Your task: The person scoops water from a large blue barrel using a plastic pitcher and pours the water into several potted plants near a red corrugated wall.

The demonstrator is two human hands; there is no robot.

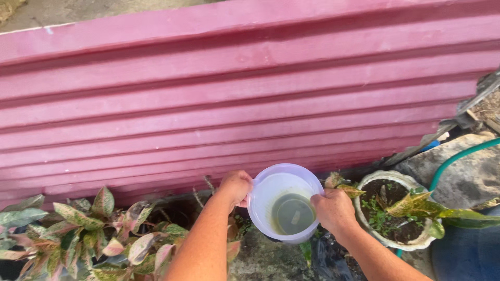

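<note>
Both hands clamp our clear plastic tub point(285, 200): left hand point(236, 187) on its 9 o'clock rim, right hand point(333, 209) at 3 o'clock. White pot point(371, 182) sits further toward 3 o'clock, pink-leaved plants point(104, 229) toward 9.

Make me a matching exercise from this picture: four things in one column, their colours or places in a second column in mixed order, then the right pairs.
Things:
1. plastic bucket
2. corrugated sheet
3. hose
4. white plant pot

Descriptions:
A. dark red, leaning behind the plants
B. green, curving in from the right edge
C. translucent, gripped at its rim by the left hand and the right hand, a little greenish water at its bottom
D. to the right of the hands, holding soil and a yellow-green leafy plant

Pairs: 1-C, 2-A, 3-B, 4-D
</note>
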